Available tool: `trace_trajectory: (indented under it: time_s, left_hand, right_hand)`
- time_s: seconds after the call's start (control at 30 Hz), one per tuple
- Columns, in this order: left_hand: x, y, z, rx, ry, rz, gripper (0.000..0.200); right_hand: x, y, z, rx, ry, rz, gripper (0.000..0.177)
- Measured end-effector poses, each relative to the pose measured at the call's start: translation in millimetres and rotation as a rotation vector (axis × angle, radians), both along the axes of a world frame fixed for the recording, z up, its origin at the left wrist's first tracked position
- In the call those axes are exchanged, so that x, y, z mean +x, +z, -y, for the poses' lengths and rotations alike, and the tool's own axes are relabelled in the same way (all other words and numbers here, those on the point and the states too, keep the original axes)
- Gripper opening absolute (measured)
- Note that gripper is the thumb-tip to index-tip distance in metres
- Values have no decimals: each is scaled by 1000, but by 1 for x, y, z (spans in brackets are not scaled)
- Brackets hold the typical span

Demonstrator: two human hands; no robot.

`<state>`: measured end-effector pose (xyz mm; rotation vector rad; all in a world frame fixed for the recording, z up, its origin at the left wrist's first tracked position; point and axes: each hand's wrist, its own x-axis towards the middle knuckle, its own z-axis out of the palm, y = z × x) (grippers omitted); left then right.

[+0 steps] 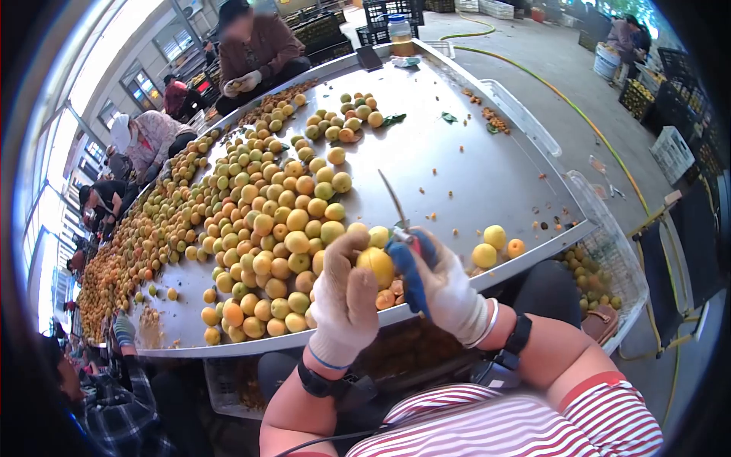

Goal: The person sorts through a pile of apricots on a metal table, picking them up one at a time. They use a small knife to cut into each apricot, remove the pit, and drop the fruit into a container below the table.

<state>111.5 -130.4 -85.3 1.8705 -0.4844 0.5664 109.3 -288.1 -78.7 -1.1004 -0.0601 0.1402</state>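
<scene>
My left hand (344, 301), in a white and tan glove, is closed around a round yellow fruit (376, 266) above the table's near edge. Close against it is my right hand (445, 286), in a white glove with blue fingers. It grips a knife (393, 195) whose thin curved blade points up and away; most of the handle is hidden by the fingers. Several orange fruits with rough surfaces (386, 299) lie just below my hands. To the right of my right hand sit 3 yellow-orange fruits (484, 255).
A large pile of green-to-orange fruits (259, 228) covers the left of the metal table (426, 145). Orange-brown scraps (496, 122) lie on its right side. A crate of fruit (590, 278) stands beside my right leg. Other people (263, 49) work along the far side.
</scene>
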Motion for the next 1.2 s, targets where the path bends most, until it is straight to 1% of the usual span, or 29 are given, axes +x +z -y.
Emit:
trace_trajectory:
  time_s: [0.03,0.07,0.13,0.2,0.27,0.3,0.33,0.37,0.4,0.47,0.5,0.53,0.6,0.67,0.73,0.77,0.83,0.87,0.93,0.97,1.0,1.03,1.07,1.1,1.13,1.17,1.2]
  left_hand:
    - [-5,4,3,82,3,-11,44]
    - [-9,9,8,163,5,-18,44]
    - [-2,-1,14,255,11,201,42]
    - [-9,-13,20,248,44,47,42]
    - [-12,-8,28,234,30,55,41]
    - [-16,-3,34,141,-2,-67,41]
    - [-18,1,36,143,-7,-101,43]
    - [-18,-2,38,89,-25,-133,44]
    - [-18,-2,40,39,-41,-170,45]
    - [-23,2,45,19,-26,-183,46]
    - [-25,3,46,9,4,-208,46]
    - [-26,-1,44,5,-2,-202,46]
    - [-25,-11,39,-14,-1,-294,45]
    - [-25,-17,40,-27,12,-320,45]
    - [-21,-37,37,-239,7,-363,39]
    - [-21,-41,33,-239,-1,-364,39]
    - [-21,-44,25,-580,-205,-668,33]
    - [-16,-54,17,-579,-211,-671,33]
    - [-7,-64,10,-437,-304,-713,33]
    - [-11,-70,7,-41,-131,-478,33]
    - [-16,-47,18,-373,-254,-675,35]
    - [-10,-36,22,-604,-282,-883,36]
    - [-5,-27,20,-851,-289,-1075,38]
    - [-3,-22,11,-869,-426,-1134,41]
    - [-2,-16,2,-890,-563,-1183,45]
    - [-1,-6,5,-917,-574,-1157,47]
    - [0,3,8,-939,-590,-1129,49]
  right_hand:
    - [-1,-8,-8,28,-85,35,20]
    - [1,-18,-11,-5,-105,131,25]
    - [-1,-19,-11,-151,-194,164,27]
    - [-6,-15,-8,-366,-290,204,25]
    - [-3,-25,-9,-395,-346,236,22]
    - [-4,-16,-5,-365,-328,217,22]
    - [-6,-8,-3,-333,-304,196,22]
    - [-5,-11,-5,-285,-336,248,21]
    - [-5,-12,-3,-294,-354,261,21]
    - [-6,-14,0,-461,-309,261,19]
    - [-8,-13,2,-387,-287,318,16]
    - [-8,-16,2,-391,-293,323,16]
    - [-5,-33,-1,-453,-261,377,15]
    - [-2,-49,-6,-410,-291,356,17]
    - [-7,-37,-1,-569,-332,461,19]
    - [-10,-33,-1,-572,-339,459,19]
    - [-13,-28,2,-723,-332,480,23]
    - [-12,-29,4,-725,-338,477,23]
    - [-10,-35,8,-819,-250,714,25]
    - [-10,-38,6,-801,-334,760,31]
    - [-9,-40,5,-773,-437,768,36]
    - [-8,-44,2,-734,-535,754,42]
    - [-2,-38,7,-596,-488,749,34]
    - [-1,-48,5,-435,-439,616,27]
    - [-4,-28,11,2,-111,267,24]
    - [-6,-17,18,189,-27,141,19]
    - [-5,-8,24,203,45,76,17]
